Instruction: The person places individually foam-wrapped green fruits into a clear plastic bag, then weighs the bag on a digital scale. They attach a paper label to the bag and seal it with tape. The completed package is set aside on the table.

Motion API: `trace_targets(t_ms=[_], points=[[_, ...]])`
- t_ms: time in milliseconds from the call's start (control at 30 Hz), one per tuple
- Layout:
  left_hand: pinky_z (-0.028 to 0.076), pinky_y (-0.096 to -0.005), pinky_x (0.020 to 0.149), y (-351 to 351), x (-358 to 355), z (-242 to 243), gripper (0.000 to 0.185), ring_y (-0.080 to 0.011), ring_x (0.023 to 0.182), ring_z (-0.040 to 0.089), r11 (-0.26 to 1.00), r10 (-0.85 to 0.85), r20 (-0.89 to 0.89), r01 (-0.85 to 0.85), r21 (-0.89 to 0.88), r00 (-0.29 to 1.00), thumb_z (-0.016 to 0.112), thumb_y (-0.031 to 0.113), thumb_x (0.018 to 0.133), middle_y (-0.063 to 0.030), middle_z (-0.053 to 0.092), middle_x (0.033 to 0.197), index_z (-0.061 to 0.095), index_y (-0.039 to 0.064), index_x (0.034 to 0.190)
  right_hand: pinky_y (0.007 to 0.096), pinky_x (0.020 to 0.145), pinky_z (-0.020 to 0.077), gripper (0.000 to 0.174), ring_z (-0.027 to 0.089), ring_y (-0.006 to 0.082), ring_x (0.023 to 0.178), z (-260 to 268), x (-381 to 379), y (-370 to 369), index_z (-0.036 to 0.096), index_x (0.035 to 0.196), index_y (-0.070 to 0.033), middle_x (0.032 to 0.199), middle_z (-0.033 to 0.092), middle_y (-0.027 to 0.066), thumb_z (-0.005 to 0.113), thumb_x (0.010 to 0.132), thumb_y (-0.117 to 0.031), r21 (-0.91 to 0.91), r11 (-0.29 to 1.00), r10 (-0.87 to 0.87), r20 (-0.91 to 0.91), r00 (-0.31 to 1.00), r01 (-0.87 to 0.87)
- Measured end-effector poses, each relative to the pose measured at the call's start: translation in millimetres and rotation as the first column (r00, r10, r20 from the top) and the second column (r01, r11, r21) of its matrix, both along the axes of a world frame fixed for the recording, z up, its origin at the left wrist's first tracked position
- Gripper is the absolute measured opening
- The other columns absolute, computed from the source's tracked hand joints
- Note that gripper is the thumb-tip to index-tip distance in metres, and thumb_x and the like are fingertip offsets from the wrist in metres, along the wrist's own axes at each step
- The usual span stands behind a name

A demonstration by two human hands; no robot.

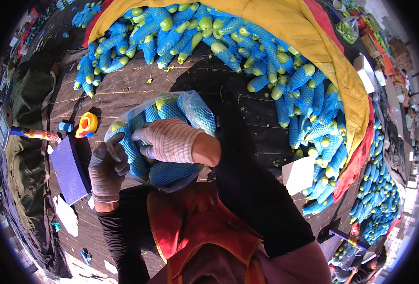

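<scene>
In front of me stands a clear plastic bag [196,100], its mouth spread wide, packed with pale green zucchini [174,174] in blue foam net sleeves. My left hand [108,170], in a striped knit glove, is at the bag's left rim with its fingers bent around the thin plastic. Over the bag's mouth, my right hand [170,140] wears a matching glove and rests on the sleeved zucchini. Its fingers point left and curl down among them; whether they grip one is hidden.
A large heap of sleeved zucchini [301,96] curves around the far and right sides, edged by a yellow cloth [266,17]. Left of the bag are an orange tape dispenser [82,124], a blue board [69,170] and a scale's display post [28,132]. A white card [298,174] lies right.
</scene>
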State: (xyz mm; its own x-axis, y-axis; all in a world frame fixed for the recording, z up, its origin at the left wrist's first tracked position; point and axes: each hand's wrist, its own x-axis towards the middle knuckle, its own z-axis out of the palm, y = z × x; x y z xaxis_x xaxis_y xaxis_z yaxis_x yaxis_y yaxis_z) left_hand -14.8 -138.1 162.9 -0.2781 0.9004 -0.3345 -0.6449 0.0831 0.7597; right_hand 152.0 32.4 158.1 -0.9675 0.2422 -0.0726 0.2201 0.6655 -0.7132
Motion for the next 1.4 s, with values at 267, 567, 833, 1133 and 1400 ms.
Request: trace_targets(t_ms=[267, 567, 833, 1133, 1400], points=[[0.047, -0.0267, 0.067, 0, 1, -14, 0.082, -0.0141, 0.075, 0.060, 0.988, -0.048, -0.351, -0.007, -0.155, 0.935, 0.076, 0.057, 0.083, -0.0023, 0.062, 0.086, 0.055, -0.002, 0.134, 0.0250, 0.075, 0.0528, 0.032, 0.067, 0.0112, 0.085, -107, 254, 79, 0.069, 0.118, -0.002, 0.100, 0.073, 0.0074, 0.067, 0.087, -0.011, -0.370, -0.006, -0.980, 0.187, 0.069, 0.929], [0.051, -0.0273, 0.067, 16, -12, -23, 0.073, -0.0174, 0.071, 0.061, 0.985, -0.003, -0.312, -0.051, -0.164, 0.950, 0.071, 0.043, 0.090, -0.0086, 0.062, 0.084, 0.049, -0.007, 0.138, 0.0489, 0.115, 0.0345, 0.065, 0.040, 0.0315, 0.143, -113, 348, 320, 0.045, 0.145, -0.013, 0.151, 0.045, 0.0123, 0.065, 0.084, -0.015, 0.990, 0.139, -0.875, 0.131, 0.467, -0.018], [0.051, -0.0275, 0.070, 4, -10, -6, 0.087, -0.0186, 0.072, 0.063, 0.988, 0.020, -0.251, -0.058, -0.143, 0.968, 0.075, 0.051, 0.081, -0.0098, 0.063, 0.088, 0.049, -0.010, 0.138, 0.0498, 0.102, 0.0458, 0.076, 0.053, 0.0353, 0.129, -105, 350, 249, 0.054, 0.134, -0.015, 0.138, 0.055, 0.0127, 0.085, 0.069, -0.037, 0.964, 0.248, -0.915, 0.200, 0.351, 0.098], [0.047, -0.0229, 0.058, -34, -21, 5, 0.068, -0.0110, 0.060, 0.058, 0.994, 0.016, -0.332, -0.051, -0.095, 0.943, 0.069, 0.038, 0.090, -0.0019, 0.059, 0.070, 0.053, -0.011, 0.134, 0.0358, 0.088, 0.0571, 0.078, 0.068, 0.0290, 0.102, -35, 324, 55, 0.050, 0.136, 0.002, 0.121, 0.065, 0.0188, 0.083, 0.079, -0.039, -0.855, 0.276, -0.883, -0.044, 0.468, 0.440], [0.044, -0.0184, 0.048, -43, -32, -10, 0.041, -0.0060, 0.054, 0.057, 0.994, -0.038, -0.314, 0.005, -0.107, 0.949, 0.060, 0.031, 0.100, -0.0010, 0.065, 0.078, 0.064, 0.004, 0.131, 0.0398, 0.086, 0.0515, 0.079, 0.062, 0.0291, 0.100, 39, 175, 29, 0.050, 0.136, 0.002, 0.119, 0.062, 0.0206, 0.082, 0.080, -0.043, -0.881, 0.472, -0.668, -0.330, 0.667, 0.036]])
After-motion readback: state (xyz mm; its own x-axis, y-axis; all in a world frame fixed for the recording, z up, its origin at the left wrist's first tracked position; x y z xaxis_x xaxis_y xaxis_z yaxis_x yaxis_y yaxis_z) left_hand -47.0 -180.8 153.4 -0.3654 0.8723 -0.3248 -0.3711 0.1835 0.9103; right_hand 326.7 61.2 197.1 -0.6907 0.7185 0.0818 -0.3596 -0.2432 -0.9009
